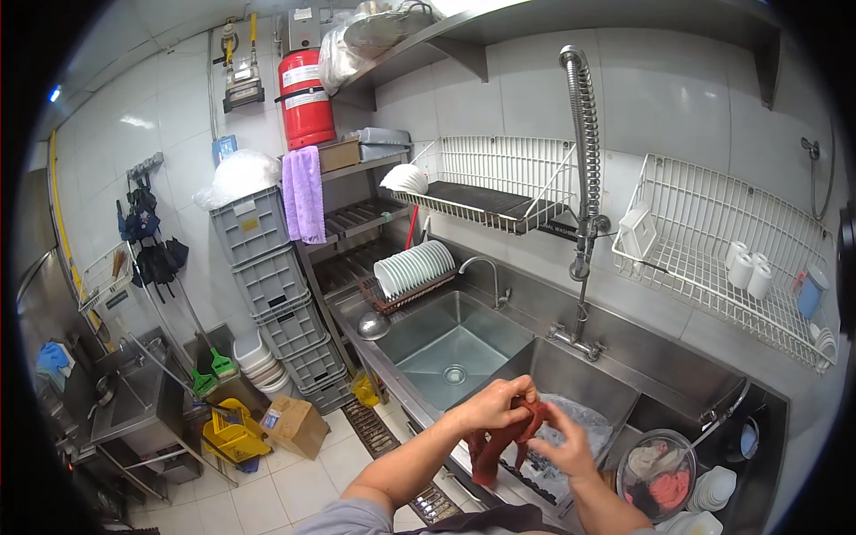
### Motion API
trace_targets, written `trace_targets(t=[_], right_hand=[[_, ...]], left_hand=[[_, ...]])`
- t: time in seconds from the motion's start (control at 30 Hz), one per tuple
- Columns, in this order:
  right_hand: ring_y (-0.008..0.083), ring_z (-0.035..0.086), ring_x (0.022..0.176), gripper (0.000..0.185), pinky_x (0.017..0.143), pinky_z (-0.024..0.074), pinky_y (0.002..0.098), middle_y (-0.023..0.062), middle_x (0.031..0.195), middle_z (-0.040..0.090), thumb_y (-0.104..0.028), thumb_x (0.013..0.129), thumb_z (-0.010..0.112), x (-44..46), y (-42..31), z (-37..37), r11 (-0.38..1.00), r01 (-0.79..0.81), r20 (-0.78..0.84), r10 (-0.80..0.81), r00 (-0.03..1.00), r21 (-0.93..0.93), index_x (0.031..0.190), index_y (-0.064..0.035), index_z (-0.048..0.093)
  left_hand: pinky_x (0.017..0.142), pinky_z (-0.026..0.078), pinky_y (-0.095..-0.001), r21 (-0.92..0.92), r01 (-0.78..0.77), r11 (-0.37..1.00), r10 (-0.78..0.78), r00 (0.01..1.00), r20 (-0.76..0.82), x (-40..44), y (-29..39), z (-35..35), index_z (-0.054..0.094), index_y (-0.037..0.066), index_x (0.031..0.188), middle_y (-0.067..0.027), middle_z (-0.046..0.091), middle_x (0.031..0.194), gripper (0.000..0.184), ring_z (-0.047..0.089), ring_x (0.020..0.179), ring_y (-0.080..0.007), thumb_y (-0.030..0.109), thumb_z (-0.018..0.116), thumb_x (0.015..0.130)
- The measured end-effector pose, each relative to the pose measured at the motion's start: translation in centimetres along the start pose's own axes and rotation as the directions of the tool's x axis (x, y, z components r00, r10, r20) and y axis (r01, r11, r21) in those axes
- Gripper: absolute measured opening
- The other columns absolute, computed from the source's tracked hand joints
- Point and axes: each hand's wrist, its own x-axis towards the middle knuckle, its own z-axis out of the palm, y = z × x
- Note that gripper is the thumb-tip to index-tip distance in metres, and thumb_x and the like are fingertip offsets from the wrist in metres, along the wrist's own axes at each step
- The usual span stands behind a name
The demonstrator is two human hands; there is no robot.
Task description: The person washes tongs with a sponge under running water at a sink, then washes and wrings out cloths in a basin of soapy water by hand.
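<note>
A dark red cloth (489, 453) hangs bunched between my hands over the second sink basin (571, 379). My left hand (501, 406) is closed on the top of it, with the fingers curled in. On the other side my right hand (563, 439) pinches the cloth between thumb and fingers. Beneath them is foamy, whitish water (580, 423) beside a black ridged edge. To the right stands a round bowl (691, 464) with grey, pink and dark cloths in it.
The left basin (428, 357) has a drain, with a ladle (373, 326) and racked plates (415, 269) beside it. A spring-hose tap (584, 134) rises behind the basins. White dishes (713, 489) are stacked at right. Grey crates (259, 232) and a cardboard box (292, 423) stand left.
</note>
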Motion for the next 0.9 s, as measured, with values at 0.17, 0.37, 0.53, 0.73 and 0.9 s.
trace_targets(t=[0.17,0.37,0.53,0.73,0.9], right_hand=[[0.0085,0.059,0.07,0.022,0.065,0.047,0.0238,0.0045,0.077,0.068,-0.018,0.083,0.07,1.7,-0.8,0.5,0.899,-0.356,0.052,0.355,0.933,0.253,0.091,0.0027,0.069],[0.0089,0.059,0.07,0.019,0.066,0.0469,0.0249,0.0035,0.076,0.068,-0.017,0.08,0.067,3.5,-1.1,-3.4,0.912,-0.352,0.061,0.347,0.936,0.21,0.088,0.0009,0.07],[0.0119,0.062,0.079,0.019,0.074,0.0477,0.0247,0.0059,0.088,0.068,-0.013,0.082,0.067,2.3,0.8,-7.0,0.879,-0.37,-0.171,0.432,0.886,0.3,0.094,0.0017,0.068],[0.0244,0.063,0.098,0.031,0.089,0.0493,0.0346,0.0152,0.106,0.064,-0.019,0.09,0.058,3.0,-2.3,-11.2,0.677,-0.163,-0.183,0.41,0.894,0.718,0.111,0.0031,0.06],[0.0285,0.054,0.113,0.051,0.099,0.0432,0.0422,0.0141,0.124,0.055,-0.039,0.094,0.052,3.8,-5.0,-7.9,0.517,0.101,-0.332,0.377,0.864,0.85,0.126,0.0002,0.049]], left_hand=[[0.072,0.049,-0.0328,-0.047,0.057,0.997,-0.057,0.998,-0.009,0.5,2.1,-1.5,0.054,0.003,0.094,-0.0093,0.063,0.081,0.03,0.062,0.081,-0.0208,0.018,0.071,0.075],[0.079,0.049,-0.0329,-0.069,0.279,0.958,-0.223,0.874,0.432,-4.0,-8.3,5.2,0.065,0.005,0.105,-0.0094,0.07,0.09,0.032,0.063,0.084,-0.0152,0.025,0.069,0.08],[0.074,0.049,-0.0286,-0.256,0.498,0.828,-0.375,0.832,0.408,-4.8,-10.2,4.3,0.065,0.002,0.106,-0.0018,0.067,0.092,0.031,0.059,0.083,-0.0108,0.019,0.072,0.081],[0.07,0.051,-0.0245,-0.799,0.306,0.518,-0.234,0.949,0.212,-0.9,-7.2,-3.4,0.061,0.003,0.107,-0.005,0.066,0.092,0.024,0.064,0.083,-0.0149,0.012,0.062,0.085],[0.097,0.044,-0.0395,-0.982,-0.036,-0.188,-0.325,0.945,0.027,1.4,-8.8,4.8,0.047,0.002,0.13,-0.0174,0.055,0.123,0.052,0.053,0.116,-0.0291,0.035,0.053,0.09]])
